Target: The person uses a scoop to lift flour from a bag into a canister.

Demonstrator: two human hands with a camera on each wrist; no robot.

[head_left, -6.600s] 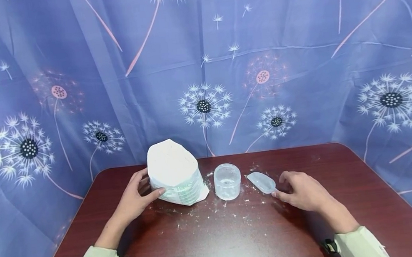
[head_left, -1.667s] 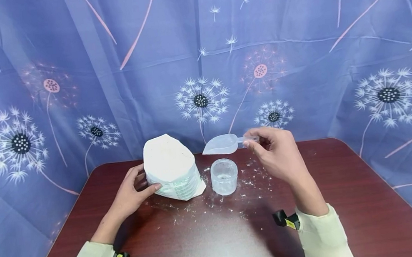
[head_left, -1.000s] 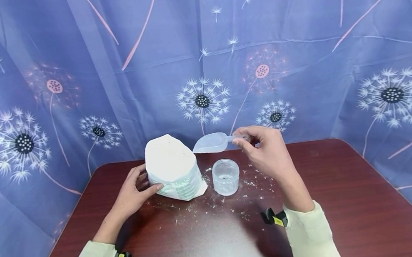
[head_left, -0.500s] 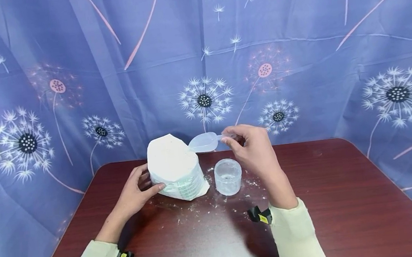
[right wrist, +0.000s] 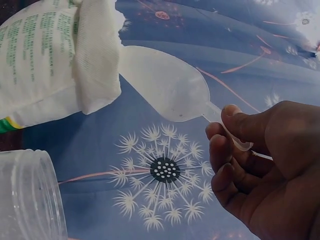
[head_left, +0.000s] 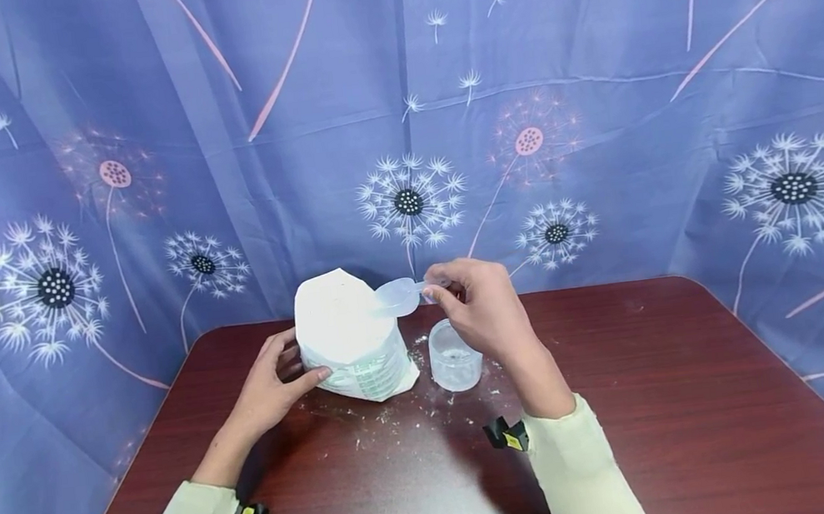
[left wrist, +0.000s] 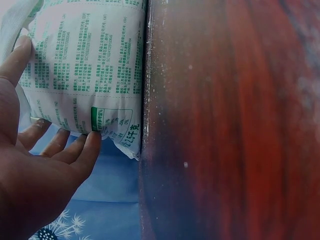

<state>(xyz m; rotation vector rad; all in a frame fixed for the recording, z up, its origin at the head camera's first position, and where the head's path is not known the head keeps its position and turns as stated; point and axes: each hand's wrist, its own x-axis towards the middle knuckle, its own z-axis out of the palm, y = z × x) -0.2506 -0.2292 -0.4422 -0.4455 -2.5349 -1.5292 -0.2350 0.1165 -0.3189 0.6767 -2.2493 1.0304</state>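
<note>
A white flour bag with green print stands open on the table, white powder filling its mouth. My left hand holds its left side, thumb on the front; in the left wrist view, curved fingers rest against the printed bag. Between thumb and fingers, my right hand pinches the handle of a clear plastic scoop. The scoop's tip is hidden inside the bag's mouth, as the right wrist view of the scoop also shows. Below the right hand stands a clear round jar, its rim partly covered.
White powder specks lie scattered on the dark red wooden table around the bag and jar. A blue curtain with dandelion print hangs right behind the table's back edge.
My right hand has picked the scoop up from the table, carried it left over the jar and lowered its tip into the bag. The left hand stays on the bag.
</note>
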